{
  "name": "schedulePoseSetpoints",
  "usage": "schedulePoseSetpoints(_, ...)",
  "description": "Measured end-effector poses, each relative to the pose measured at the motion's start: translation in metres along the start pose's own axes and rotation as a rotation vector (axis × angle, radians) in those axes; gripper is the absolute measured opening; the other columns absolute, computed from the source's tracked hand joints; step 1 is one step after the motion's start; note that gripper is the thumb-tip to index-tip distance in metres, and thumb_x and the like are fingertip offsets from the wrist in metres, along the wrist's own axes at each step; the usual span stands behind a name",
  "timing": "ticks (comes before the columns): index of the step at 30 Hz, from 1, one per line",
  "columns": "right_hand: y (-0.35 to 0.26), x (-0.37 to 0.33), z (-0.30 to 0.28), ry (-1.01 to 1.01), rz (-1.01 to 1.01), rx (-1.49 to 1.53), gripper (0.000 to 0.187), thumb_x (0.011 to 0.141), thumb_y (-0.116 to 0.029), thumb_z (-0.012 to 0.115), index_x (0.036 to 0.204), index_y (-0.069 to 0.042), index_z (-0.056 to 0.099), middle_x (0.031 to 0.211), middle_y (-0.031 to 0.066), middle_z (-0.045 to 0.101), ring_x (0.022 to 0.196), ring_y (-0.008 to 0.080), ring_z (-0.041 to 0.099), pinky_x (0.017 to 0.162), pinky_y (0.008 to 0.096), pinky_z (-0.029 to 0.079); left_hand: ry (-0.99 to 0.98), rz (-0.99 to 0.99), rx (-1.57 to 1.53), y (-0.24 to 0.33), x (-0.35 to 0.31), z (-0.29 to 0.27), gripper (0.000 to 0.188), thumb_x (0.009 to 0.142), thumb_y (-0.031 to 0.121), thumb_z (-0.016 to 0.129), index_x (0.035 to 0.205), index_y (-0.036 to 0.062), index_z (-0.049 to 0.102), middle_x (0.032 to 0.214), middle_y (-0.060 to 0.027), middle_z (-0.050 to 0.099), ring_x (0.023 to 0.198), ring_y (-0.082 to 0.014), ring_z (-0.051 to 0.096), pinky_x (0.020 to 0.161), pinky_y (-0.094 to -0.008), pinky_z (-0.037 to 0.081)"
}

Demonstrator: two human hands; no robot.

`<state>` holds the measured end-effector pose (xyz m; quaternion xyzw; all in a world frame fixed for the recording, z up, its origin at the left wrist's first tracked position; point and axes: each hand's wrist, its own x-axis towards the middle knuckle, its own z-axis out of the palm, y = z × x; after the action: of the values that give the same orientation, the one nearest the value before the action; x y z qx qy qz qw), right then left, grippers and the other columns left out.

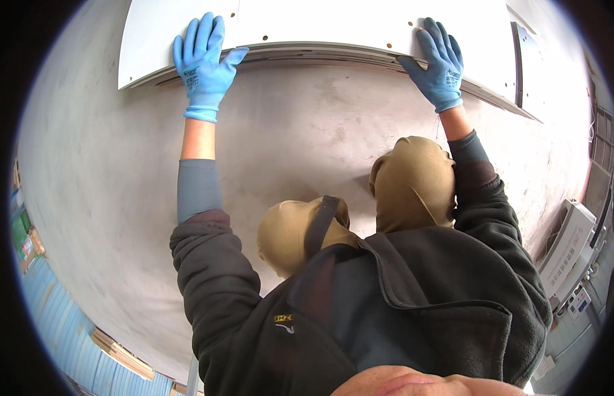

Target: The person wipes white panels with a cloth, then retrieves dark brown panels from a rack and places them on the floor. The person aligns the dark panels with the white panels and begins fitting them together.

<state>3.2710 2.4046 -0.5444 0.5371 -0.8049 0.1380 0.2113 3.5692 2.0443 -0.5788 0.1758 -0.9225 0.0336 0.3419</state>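
Note:
A white panel [327,21] with small brown holes lies across the far side, on top of what looks like a stack of thin boards whose edges show beneath it. My left hand [205,66], in a blue glove, rests on the panel's near left part with fingers stretched out and thumb apart. Toward the right end, my right hand [442,65] wears a matching glove and lies spread on the same white surface, its thumb by the near edge. Neither hand is wrapped around anything. Both arms reach forward, well apart.
Grey floor [109,185] spreads between me and the stack. My bent knees in tan trousers [416,181] are close below. A dark-edged panel [530,72] sits at the far right. A pale machine [571,241] stands at the right, and wooden strips [122,353] lie lower left.

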Motion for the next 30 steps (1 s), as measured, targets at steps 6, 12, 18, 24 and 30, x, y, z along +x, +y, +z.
schedulePoseSetpoints(6,0.003,0.000,-0.003,-0.037,-0.029,0.011,0.070,0.090,-0.047,0.079,0.146,-0.012,0.059,0.161,0.0123,0.051,0.150,0.0319,0.047,0.123,0.0471,0.036,-0.028,-0.006,0.037,0.001,-0.001,-0.003,0.076,0.089,0.064,0.072,0.151,0.0215,0.061,0.158,0.0019,0.056,0.147,-0.0240,0.050,0.122,-0.0511,0.032)
schedulePoseSetpoints(12,0.006,-0.002,0.000,0.008,-0.058,-0.004,0.071,0.089,-0.048,0.080,0.147,-0.014,0.058,0.160,0.0127,0.052,0.149,0.0331,0.048,0.121,0.0475,0.037,-0.011,0.007,0.008,0.000,0.001,0.000,0.074,0.091,0.069,0.068,0.146,0.0205,0.064,0.156,0.0011,0.057,0.145,-0.0264,0.050,0.121,-0.0540,0.032)
schedulePoseSetpoints(18,0.010,-0.007,0.005,0.020,-0.057,-0.015,0.071,0.089,-0.050,0.080,0.147,-0.015,0.059,0.160,0.0126,0.052,0.149,0.0330,0.048,0.122,0.0474,0.037,-0.021,0.007,0.025,0.001,0.000,0.000,0.074,0.091,0.069,0.067,0.147,0.0211,0.063,0.157,0.0013,0.057,0.145,-0.0258,0.050,0.121,-0.0532,0.032)
schedulePoseSetpoints(24,0.007,-0.002,-0.001,-0.013,-0.040,-0.003,0.069,0.091,-0.050,0.079,0.146,-0.014,0.061,0.159,0.0123,0.053,0.148,0.0315,0.049,0.123,0.0464,0.036,-0.030,0.012,0.023,0.002,0.000,0.000,0.075,0.090,0.068,0.069,0.149,0.0216,0.062,0.158,0.0013,0.056,0.146,-0.0251,0.050,0.122,-0.0525,0.032)
schedulePoseSetpoints(30,0.004,-0.001,-0.029,-0.191,-0.018,0.159,0.082,0.078,-0.030,0.083,0.147,-0.001,0.051,0.160,0.0254,0.046,0.150,0.0438,0.040,0.124,0.0534,0.031,-0.041,0.015,0.032,0.001,0.000,-0.002,0.077,0.088,0.067,0.072,0.150,0.0224,0.061,0.159,0.0007,0.055,0.147,-0.0253,0.049,0.123,-0.0525,0.031)
